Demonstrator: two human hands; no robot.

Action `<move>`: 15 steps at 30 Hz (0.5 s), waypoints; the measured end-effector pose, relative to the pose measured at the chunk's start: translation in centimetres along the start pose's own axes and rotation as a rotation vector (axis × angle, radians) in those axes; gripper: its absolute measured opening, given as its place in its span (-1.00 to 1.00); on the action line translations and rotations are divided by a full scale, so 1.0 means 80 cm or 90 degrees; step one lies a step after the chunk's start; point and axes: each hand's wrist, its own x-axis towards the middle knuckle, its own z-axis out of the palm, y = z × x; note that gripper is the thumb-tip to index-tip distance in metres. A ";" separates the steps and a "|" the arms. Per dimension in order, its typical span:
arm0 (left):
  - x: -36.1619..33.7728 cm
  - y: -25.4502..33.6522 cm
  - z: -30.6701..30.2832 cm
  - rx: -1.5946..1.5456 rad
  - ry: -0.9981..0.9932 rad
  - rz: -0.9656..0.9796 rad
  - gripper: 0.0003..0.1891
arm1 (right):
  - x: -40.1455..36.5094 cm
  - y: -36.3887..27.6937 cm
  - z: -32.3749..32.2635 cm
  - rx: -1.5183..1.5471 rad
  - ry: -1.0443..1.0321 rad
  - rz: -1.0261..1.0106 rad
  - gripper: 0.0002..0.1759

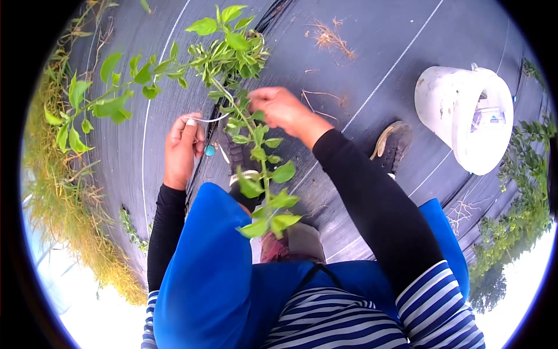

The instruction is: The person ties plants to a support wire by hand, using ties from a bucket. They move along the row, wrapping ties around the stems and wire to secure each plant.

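A leafy green plant (235,55) stands in front of me, its long stems spreading left and down toward my lap. My left hand (183,148) is closed, thumb against fingers, on the end of a thin white tie (210,120). From there the tie curves right, to the leaves around the stem. On the other side of the stem is my right hand (282,109), its fingers curled in; leaves cover the fingertips, so I cannot tell what they grip. A small teal round piece (209,150) shows just right of my left hand.
Black ground cover (360,52) with white lines lies underfoot. A white bucket (439,104) rests at the right, near my shoe (392,145). Dry grass (75,215) borders the left, and green plants (517,203) the right. Dry roots (332,39) lie ahead.
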 end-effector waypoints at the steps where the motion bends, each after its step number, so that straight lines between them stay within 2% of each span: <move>1: -0.001 -0.001 0.001 0.014 0.006 0.011 -0.80 | 0.003 0.005 0.004 0.015 -0.019 -0.005 -0.78; 5: -0.010 0.011 0.010 0.032 0.021 0.034 -0.85 | 0.011 0.027 0.019 0.034 -0.059 0.009 -0.84; 8: -0.009 0.004 0.011 0.026 -0.020 0.043 -0.86 | 0.008 0.037 0.028 0.133 -0.122 -0.031 -0.85; 9: -0.010 0.003 0.013 0.032 -0.005 0.014 -0.87 | 0.004 0.035 0.028 0.143 -0.124 0.003 -0.85; 11: -0.012 -0.002 0.017 0.061 -0.016 0.005 -0.87 | -0.008 0.032 0.026 0.150 -0.114 0.042 -0.82; 14: -0.011 -0.015 0.022 0.064 -0.041 -0.022 -0.89 | -0.010 0.048 0.019 0.258 -0.162 0.037 -0.73; 15: -0.011 -0.018 0.030 0.114 -0.061 -0.032 -0.89 | -0.011 0.054 0.015 0.238 -0.165 0.030 -0.71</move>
